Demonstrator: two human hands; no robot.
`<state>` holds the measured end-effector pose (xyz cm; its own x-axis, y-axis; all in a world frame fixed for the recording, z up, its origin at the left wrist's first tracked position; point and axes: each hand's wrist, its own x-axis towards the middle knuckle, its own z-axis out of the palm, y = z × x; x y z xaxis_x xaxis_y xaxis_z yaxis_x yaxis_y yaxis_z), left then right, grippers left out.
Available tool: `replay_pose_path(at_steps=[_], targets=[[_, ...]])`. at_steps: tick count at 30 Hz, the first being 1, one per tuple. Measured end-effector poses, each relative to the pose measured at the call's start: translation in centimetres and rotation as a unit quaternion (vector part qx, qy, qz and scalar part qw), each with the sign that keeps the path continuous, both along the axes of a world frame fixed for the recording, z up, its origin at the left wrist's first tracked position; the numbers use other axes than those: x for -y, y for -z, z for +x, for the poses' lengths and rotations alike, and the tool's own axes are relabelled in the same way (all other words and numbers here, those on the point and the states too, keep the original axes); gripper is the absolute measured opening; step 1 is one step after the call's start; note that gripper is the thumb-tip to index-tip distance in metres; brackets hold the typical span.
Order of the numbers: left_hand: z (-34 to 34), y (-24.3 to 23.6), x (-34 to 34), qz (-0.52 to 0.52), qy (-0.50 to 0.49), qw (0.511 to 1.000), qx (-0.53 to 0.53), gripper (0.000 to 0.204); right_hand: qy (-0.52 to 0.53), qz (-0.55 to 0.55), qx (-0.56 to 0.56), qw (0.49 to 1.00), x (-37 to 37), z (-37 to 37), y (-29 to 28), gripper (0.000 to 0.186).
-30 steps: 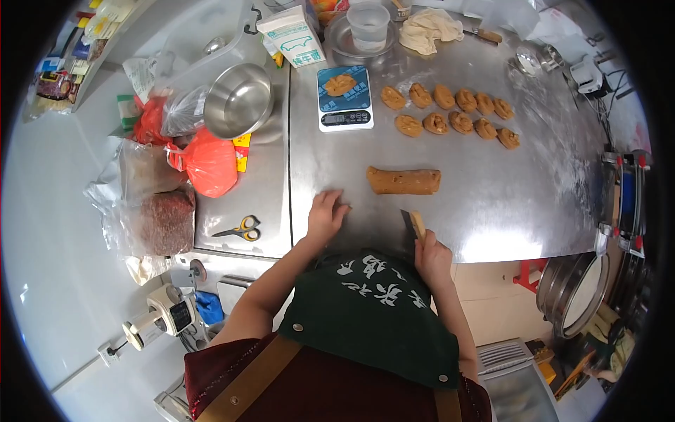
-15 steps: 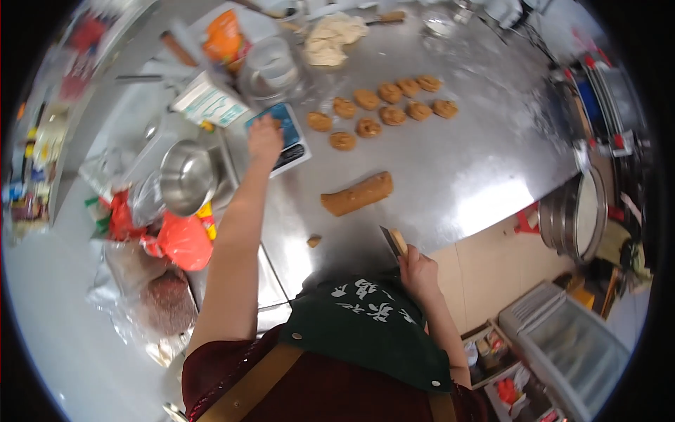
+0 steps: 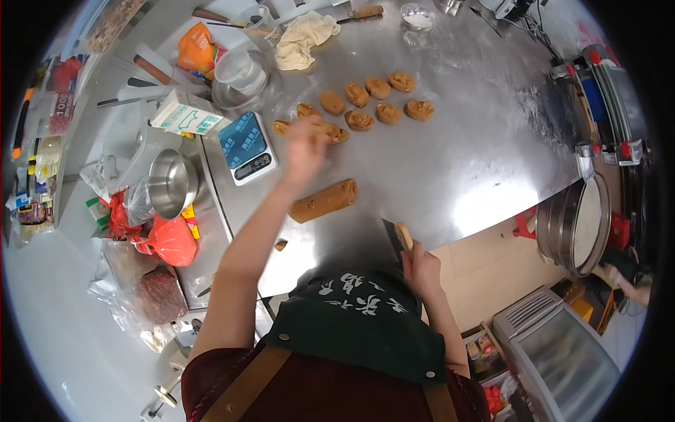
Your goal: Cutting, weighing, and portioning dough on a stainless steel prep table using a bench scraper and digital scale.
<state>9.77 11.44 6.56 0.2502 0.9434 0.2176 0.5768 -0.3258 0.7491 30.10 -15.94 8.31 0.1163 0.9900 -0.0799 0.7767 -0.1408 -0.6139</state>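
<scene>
Smeared by motion, my left hand (image 3: 307,151) is over the near-left end of two rows of brown dough pieces (image 3: 359,120). Its fingers hide some of the pieces, and whether they grip one cannot be made out. My right hand (image 3: 422,271) is closed round the wooden handle of a dough scraper (image 3: 395,238), its dark blade above the table's near edge. Between my hands and the rows lies a thick brown dough log (image 3: 325,201). A small dough scrap (image 3: 281,245) sits nearer me. Nothing lies on the blue plate of the digital scale (image 3: 245,146) at the left.
Left of the steel table (image 3: 450,165) are a carton (image 3: 186,114), plastic tubs (image 3: 240,72), a steel bowl (image 3: 172,184) and a red bag (image 3: 169,242). A cream cloth (image 3: 306,40) and a wooden-handled knife (image 3: 362,14) lie at the back. Stacked round sieves (image 3: 575,224) stand at the right.
My left hand has left the scale's plate and moved right to the dough pieces. The view has shifted. My right hand still grips the scraper in about the same place.
</scene>
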Motion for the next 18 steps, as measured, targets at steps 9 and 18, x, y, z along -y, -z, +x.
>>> replay_pose_path(at_steps=[9, 18], targets=[[18.5, 3.3, 3.4, 0.003, 0.301, 0.948, -0.108, 0.03, 0.03, -0.027, 0.007, 0.999, 0.6, 6.5, 0.4, 0.024], [19.8, 4.1, 2.0, 0.015, 0.353, 0.913, -0.204, 0.035, 0.014, -0.02, 0.003, 1.0, 0.1, 7.9, 0.2, 0.023]])
